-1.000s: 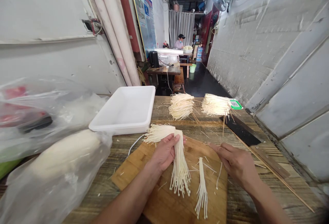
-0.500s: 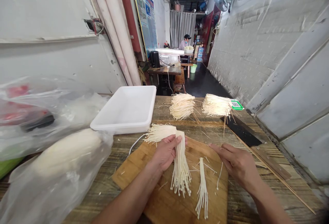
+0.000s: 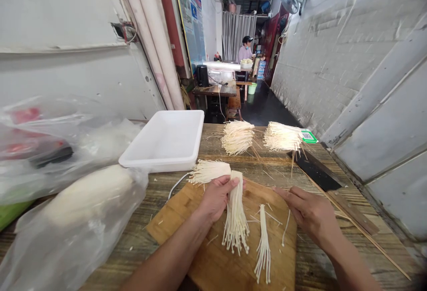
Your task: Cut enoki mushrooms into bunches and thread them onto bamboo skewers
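My left hand (image 3: 216, 196) is closed around a bunch of enoki mushrooms (image 3: 235, 213) on a wooden cutting board (image 3: 213, 260), thumb and fingers pinching the stems near their upper end. A thinner strip of enoki (image 3: 263, 242) lies on the board just right of that bunch. My right hand (image 3: 308, 213) rests palm down at the board's right edge, fingers stretched out towards the bunch and holding nothing. Another fanned bunch (image 3: 208, 171) lies just behind my left hand.
A white plastic tray (image 3: 165, 142) stands behind the board. Two more enoki bunches (image 3: 236, 137) (image 3: 282, 137) lie further back, with a cleaver (image 3: 315, 173) and thin bamboo skewers (image 3: 360, 228) at right. Plastic bags (image 3: 66, 220) fill the left. A person sits far down the alley (image 3: 246, 50).
My left hand has gathered the held bunch a little tighter; the right hand has barely shifted. The view has drifted slightly.
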`<move>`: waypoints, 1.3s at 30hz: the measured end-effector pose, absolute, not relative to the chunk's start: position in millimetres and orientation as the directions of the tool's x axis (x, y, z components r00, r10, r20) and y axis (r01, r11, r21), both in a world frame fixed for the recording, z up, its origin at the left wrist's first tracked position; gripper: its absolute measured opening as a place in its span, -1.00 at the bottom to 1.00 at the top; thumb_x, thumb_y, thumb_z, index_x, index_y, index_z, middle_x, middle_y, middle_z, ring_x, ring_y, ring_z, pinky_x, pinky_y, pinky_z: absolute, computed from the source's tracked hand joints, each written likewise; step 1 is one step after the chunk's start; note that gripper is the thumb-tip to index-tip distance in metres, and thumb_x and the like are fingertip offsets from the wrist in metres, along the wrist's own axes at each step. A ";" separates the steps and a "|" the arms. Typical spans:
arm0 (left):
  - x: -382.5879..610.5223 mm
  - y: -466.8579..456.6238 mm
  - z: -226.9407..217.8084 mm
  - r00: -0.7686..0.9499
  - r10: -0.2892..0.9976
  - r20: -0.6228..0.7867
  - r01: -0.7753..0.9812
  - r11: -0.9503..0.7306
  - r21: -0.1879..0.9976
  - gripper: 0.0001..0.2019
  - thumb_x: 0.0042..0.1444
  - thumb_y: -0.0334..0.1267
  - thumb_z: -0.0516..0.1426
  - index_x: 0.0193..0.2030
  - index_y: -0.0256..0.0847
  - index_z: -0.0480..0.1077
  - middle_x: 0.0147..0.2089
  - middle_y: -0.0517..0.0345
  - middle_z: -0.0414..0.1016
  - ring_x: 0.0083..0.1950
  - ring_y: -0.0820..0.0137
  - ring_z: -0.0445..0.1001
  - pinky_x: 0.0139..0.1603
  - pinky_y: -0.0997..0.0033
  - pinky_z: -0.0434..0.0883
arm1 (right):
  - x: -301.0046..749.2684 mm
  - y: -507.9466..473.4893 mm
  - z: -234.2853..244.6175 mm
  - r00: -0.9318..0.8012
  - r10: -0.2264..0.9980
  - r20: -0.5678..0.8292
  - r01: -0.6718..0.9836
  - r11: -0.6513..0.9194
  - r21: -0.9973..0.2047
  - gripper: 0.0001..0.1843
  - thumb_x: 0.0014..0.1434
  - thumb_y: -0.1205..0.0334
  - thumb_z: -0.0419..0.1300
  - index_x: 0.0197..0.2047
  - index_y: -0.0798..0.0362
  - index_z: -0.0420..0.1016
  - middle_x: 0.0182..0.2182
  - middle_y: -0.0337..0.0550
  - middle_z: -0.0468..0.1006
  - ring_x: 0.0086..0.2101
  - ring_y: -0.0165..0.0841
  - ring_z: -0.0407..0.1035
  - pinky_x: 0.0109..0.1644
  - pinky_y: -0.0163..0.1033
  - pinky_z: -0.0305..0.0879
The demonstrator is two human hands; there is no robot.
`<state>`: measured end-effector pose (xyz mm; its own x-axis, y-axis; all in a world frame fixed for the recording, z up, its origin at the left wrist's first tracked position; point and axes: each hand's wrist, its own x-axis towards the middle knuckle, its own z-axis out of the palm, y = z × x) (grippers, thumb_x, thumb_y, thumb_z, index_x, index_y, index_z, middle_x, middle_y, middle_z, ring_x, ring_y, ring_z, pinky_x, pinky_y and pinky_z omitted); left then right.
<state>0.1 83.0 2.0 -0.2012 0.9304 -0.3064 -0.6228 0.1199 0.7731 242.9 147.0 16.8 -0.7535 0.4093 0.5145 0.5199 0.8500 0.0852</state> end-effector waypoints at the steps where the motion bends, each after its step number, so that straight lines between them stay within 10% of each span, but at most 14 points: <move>1: 0.4 83.0 2.5 -0.207 0.930 -0.304 -0.621 0.115 0.775 -0.62 -0.35 -0.14 0.44 -0.38 -0.29 0.53 -0.45 0.14 0.56 -0.41 0.45 0.51 -0.37 0.53 0.41 | 243.3 146.8 17.2 -0.753 0.412 0.513 0.522 0.849 0.085 -0.65 0.34 0.31 -0.08 0.00 0.01 0.50 -0.58 -0.29 0.37 -0.61 -0.48 0.29 -0.54 -0.34 0.00; 39: 14.0 72.7 -1.7 -0.017 0.962 -0.271 -0.546 0.218 0.809 -0.65 -0.20 -0.08 0.38 -0.30 -0.28 0.58 -0.41 0.07 0.58 -0.45 0.45 0.44 -0.43 0.51 0.31 | 215.6 130.9 13.8 -0.715 0.382 0.586 0.446 0.894 -0.038 -0.65 0.29 0.44 -0.04 -0.02 0.08 0.51 -0.50 -0.24 0.49 -0.55 -0.51 0.36 -0.50 -0.42 0.16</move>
<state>14.0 72.7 -1.7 -0.0166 0.9624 -0.2710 -0.5461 0.2183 0.8087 215.6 130.9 13.8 -0.7146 0.3815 0.5864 0.4461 0.8942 -0.0382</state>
